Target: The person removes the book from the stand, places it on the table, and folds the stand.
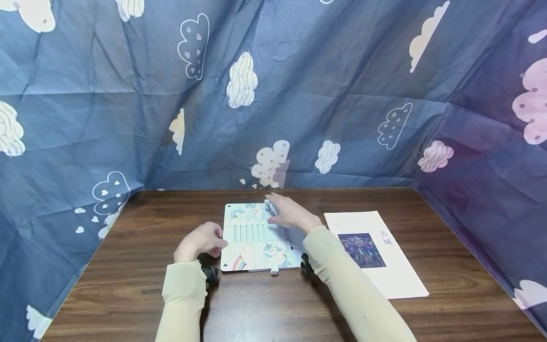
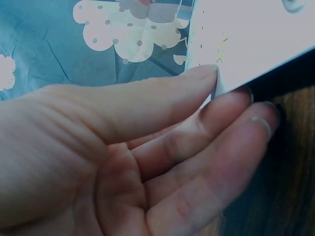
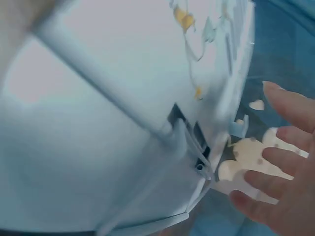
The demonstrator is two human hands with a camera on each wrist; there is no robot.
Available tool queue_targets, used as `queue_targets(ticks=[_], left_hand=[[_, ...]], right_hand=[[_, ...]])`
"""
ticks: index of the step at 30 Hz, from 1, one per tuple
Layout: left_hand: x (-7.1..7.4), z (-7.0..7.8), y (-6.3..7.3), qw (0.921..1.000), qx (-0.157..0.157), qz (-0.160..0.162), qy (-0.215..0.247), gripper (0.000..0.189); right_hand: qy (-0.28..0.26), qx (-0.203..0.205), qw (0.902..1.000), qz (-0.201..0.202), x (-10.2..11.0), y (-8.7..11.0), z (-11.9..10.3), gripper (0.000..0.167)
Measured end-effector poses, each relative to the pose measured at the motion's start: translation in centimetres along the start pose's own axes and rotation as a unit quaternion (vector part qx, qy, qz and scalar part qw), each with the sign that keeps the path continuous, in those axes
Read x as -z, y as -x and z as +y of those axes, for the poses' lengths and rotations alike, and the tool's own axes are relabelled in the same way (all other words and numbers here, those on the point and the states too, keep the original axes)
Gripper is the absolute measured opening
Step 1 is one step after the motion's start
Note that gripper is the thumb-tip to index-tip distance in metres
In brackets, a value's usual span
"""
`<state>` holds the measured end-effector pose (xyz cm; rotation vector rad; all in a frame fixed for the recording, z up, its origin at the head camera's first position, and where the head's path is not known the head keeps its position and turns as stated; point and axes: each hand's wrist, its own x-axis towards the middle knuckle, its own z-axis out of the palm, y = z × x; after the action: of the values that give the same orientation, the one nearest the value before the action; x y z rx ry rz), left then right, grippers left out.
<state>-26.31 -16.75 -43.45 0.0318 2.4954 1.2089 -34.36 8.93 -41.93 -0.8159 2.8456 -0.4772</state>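
Observation:
A white folding book stand [image 1: 273, 233] printed with unicorns, a rainbow and a row of slots lies in the middle of the head view. My left hand [image 1: 201, 241] pinches its left edge, thumb [image 2: 197, 81] on the upper face and fingers underneath. Over the stand's upper right part hovers my right hand [image 1: 292, 212]; its fingers [image 3: 268, 184] are spread and stand apart from the surface in the right wrist view. Small clips stick out at the top edge [image 1: 267, 204] and bottom edge [image 1: 274, 270]. A metal hinge piece [image 3: 197, 147] shows close up.
White sheets or a thin booklet [image 1: 401, 261] with a dark picture and handwriting lie to the right, partly behind my right sleeve [image 1: 350, 280]. The brown wooden table [image 1: 128, 285] meets a blue cloud-patterned curtain [image 1: 149, 118] at the back and sides.

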Motion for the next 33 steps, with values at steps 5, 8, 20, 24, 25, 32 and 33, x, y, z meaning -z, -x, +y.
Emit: queue_targets(ticks=[5,8,20,24,25,32,33], left_hand=[[-0.1,-0.1,0.0,1.0000,-0.001,0.002,0.006,0.012],[-0.2,-0.1,0.0,1.0000,-0.001,0.003,0.005,0.012],[-0.1,0.3,0.2,0.9996,0.007,0.005,-0.027,0.008],[-0.1,0.2,0.2,0.9996,0.008,0.006,-0.027,0.008],[-0.1,0.2,0.2,0.9996,0.008,0.006,-0.027,0.008],[-0.2,0.2,0.2,0.9997,0.000,0.010,-0.023,0.008],[-0.2,0.1,0.3,0.9997,0.001,0.010,-0.022,0.008]], right_hand=[[0.026,-0.012,0.9996,-0.008,-0.5,-2.0,-0.1,0.072],[0.039,-0.020,0.9989,-0.014,-0.7,-2.8,-0.3,0.067],[0.034,-0.036,0.9988,0.001,-1.2,-3.6,-1.2,0.042],[0.039,-0.043,0.9982,-0.013,-1.4,-3.0,-1.4,0.047],[0.044,-0.042,0.9980,-0.017,-1.4,-2.8,-1.5,0.049],[0.092,0.011,0.9957,-0.004,-1.2,-0.3,-2.9,0.048],[0.105,0.023,0.9942,-0.002,-1.3,0.2,-3.1,0.047]])
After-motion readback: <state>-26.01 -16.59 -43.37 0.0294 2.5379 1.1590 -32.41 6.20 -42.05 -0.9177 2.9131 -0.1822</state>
